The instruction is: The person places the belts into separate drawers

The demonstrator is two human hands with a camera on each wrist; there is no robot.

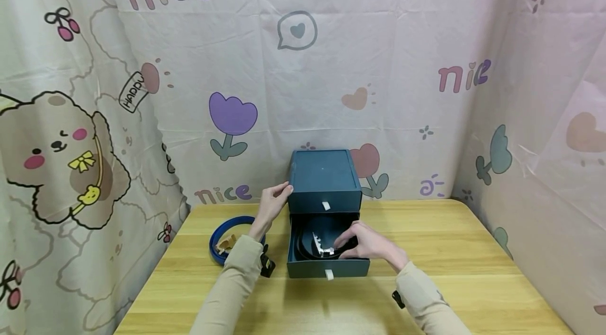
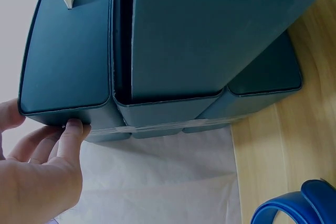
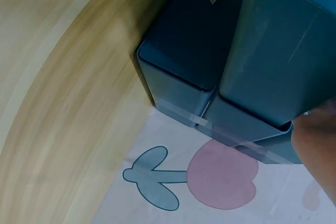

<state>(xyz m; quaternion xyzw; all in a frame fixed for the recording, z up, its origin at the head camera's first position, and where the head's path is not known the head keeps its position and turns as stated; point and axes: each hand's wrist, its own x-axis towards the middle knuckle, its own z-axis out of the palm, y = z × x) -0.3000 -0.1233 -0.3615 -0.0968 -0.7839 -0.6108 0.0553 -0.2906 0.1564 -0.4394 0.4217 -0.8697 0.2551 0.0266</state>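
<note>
A dark blue-green drawer box [image 1: 324, 170] stands on the table with its middle drawer [image 1: 307, 270] pulled out. Inside lies a coiled black belt [image 1: 303, 251] with a silver buckle [image 1: 317, 244]. My right hand [image 1: 366, 240] reaches in from the right, its thumb and fingers gripping the coil; in the right wrist view only part of this hand [image 3: 317, 137] shows, by the drawer's edge. At the box's upper left, my left hand [image 1: 274, 203] rests its fingertips against the top section. The left wrist view shows that hand [image 2: 50, 166] touching the side near the corner.
Left of the box, beside my left forearm, is a coiled blue belt [image 1: 218, 235] with a gold-tan piece [image 1: 226, 244] inside its loop. Small white pull tabs [image 1: 325, 205] stick out of the drawer fronts. A patterned cloth [image 1: 303, 77] hangs behind the wooden table [image 1: 426, 219].
</note>
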